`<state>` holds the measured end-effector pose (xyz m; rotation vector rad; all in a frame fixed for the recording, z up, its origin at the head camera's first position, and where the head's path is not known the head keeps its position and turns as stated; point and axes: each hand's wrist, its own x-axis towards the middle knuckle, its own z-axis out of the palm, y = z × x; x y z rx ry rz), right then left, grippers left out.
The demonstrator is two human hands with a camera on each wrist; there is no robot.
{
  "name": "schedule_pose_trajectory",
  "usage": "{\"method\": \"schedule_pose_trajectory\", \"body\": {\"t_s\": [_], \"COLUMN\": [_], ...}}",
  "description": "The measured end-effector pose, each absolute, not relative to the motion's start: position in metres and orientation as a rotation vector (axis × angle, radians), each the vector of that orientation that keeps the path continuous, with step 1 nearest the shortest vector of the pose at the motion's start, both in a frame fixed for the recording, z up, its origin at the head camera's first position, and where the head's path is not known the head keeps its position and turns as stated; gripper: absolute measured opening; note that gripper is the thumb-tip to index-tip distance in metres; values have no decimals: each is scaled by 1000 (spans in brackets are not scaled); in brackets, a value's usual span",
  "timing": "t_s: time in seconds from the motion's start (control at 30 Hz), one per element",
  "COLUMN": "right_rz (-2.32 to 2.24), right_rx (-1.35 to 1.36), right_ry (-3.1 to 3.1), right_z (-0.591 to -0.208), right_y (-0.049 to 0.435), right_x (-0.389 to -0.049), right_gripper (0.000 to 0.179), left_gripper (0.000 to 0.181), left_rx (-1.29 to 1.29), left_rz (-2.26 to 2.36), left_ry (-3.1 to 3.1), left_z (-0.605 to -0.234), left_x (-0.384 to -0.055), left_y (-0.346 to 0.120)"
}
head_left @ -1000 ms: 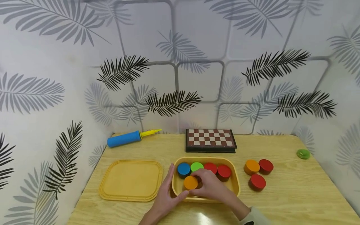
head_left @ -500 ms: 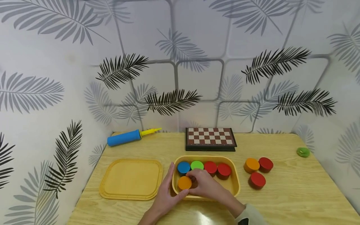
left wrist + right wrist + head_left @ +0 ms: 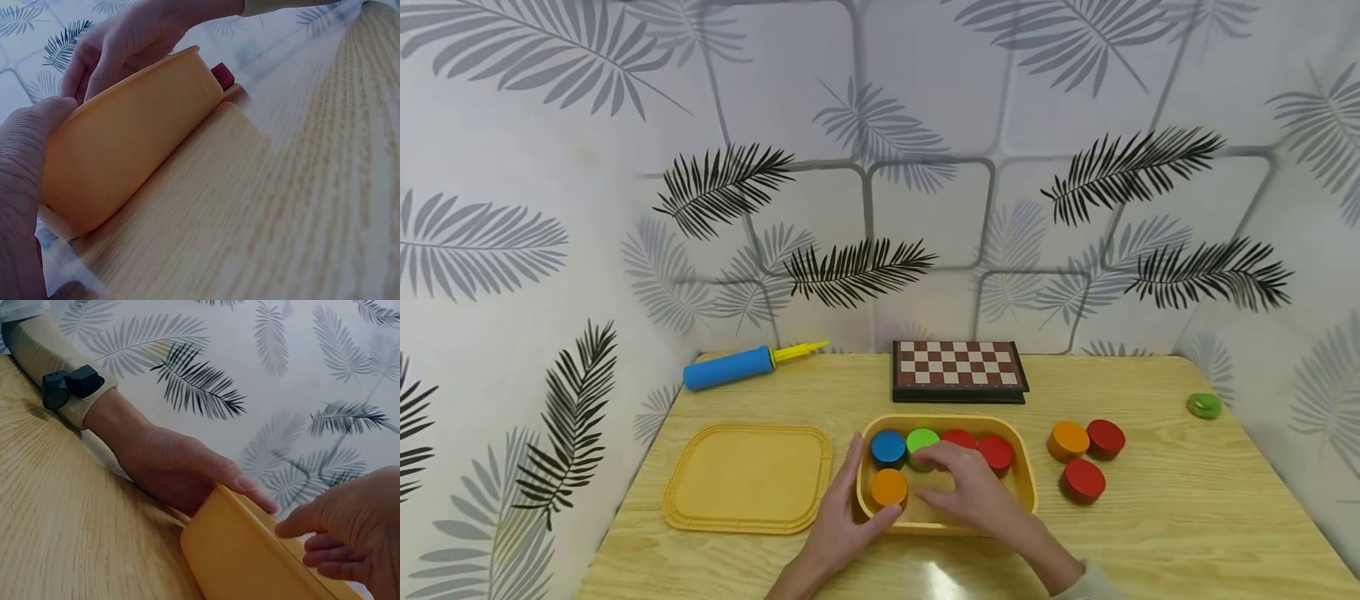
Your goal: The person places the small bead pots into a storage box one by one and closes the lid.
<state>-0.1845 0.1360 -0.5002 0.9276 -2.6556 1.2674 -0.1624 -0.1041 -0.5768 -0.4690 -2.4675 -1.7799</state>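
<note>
A yellow plastic box [image 3: 1033,500] stands on the table with thick round discs in it. My left hand [image 3: 842,517] holds its left end, thumb over the near rim, fingers along the outer side. An orange disc [image 3: 889,487] sits in the box's near left corner by that thumb. Behind it is a blue disc [image 3: 887,448]; a green disc [image 3: 921,443] and two red discs [image 3: 996,454] continue the back row, partly hidden by my right hand. That right hand [image 3: 966,492] hovers over the box with thumb and fingers apart, holding nothing.
To the left lies a flat yellow lid [image 3: 748,479]. Behind are a blue pump [image 3: 730,368] with a yellow nozzle and a checkered game board [image 3: 958,367]. On the right are an orange disc [image 3: 1067,440], two red discs [image 3: 1083,481] and a small green object [image 3: 1205,406].
The orange disc was moved leftward into the box's near left corner by my right hand, which has let go and drawn back to the right. My left hand stays on the box.
</note>
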Motion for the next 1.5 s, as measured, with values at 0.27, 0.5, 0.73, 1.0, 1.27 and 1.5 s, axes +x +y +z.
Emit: {"method": "schedule_pose_trajectory", "body": {"t_s": [0.27, 0.5, 0.73, 1.0, 1.27, 1.5], "right_rz": [1154, 1113, 1144, 1154, 1181, 1082], "right_rx": [795, 587, 337, 8, -147, -87], "right_ry": [-2438, -2300, -2249, -2268, -2479, -2521], "right_z": [-502, -508, -536, -558, -575, -584], "right_y": [181, 227, 267, 294, 311, 317], "right_x": [-179, -177, -175, -170, -162, -161], "right_gripper": [47, 56, 57, 57, 73, 67], "left_gripper": [105, 105, 105, 103, 105, 103], "left_rx": [-457, -472, -451, -463, -470, -482], "left_rz": [-1783, -1789, -1789, -1744, -1784, -1785], "left_ry": [-2482, -2466, -2475, -2480, -2466, -2470], "left_z": [-575, -574, -574, -576, -577, -577], "left_x": [-164, -165, -162, -162, -159, -160], "left_y": [-101, -101, -106, -111, -107, -104]}}
